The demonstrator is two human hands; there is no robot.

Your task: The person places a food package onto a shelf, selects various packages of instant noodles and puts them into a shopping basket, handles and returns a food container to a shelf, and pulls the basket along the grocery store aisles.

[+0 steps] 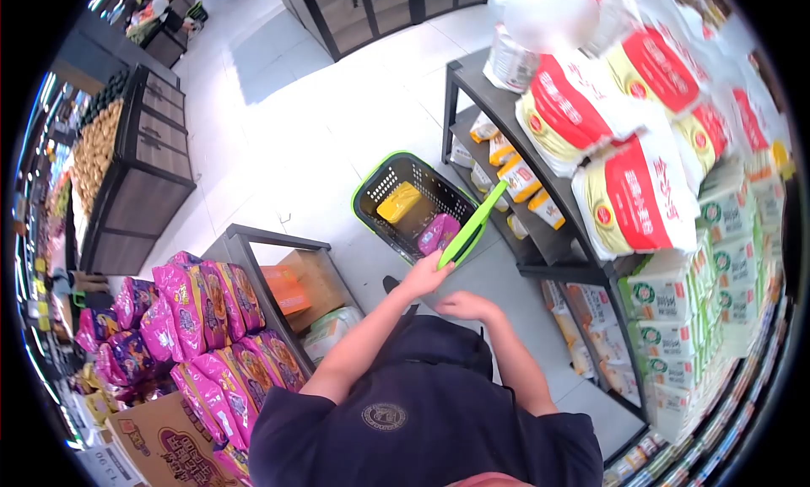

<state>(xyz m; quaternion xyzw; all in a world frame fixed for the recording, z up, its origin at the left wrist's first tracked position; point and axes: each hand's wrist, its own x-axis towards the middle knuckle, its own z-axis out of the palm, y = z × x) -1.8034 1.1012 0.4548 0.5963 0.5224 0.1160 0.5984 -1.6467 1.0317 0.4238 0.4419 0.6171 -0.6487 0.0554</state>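
Observation:
My left hand [428,276] is wrapped round the lower end of a bright green handle [474,227]. The handle belongs to a black shopping basket [377,223] with a green rim, standing on the floor ahead of me. Inside the basket lie a yellow package [398,202] and a purple package [439,233]. Just right of my left hand, my right hand [467,305] hovers in front of my waist. Its fingers are loosely curled in, and I see nothing in them.
To the right, a dark shelf [527,272] carries large red-and-white sacks [637,202] and smaller yellow-and-white packs [519,177]. At left are stacked purple snack bags [190,305] beside a dark rack [278,232]. A wooden produce stand [143,170] and cabinets [380,6] lie beyond the pale floor.

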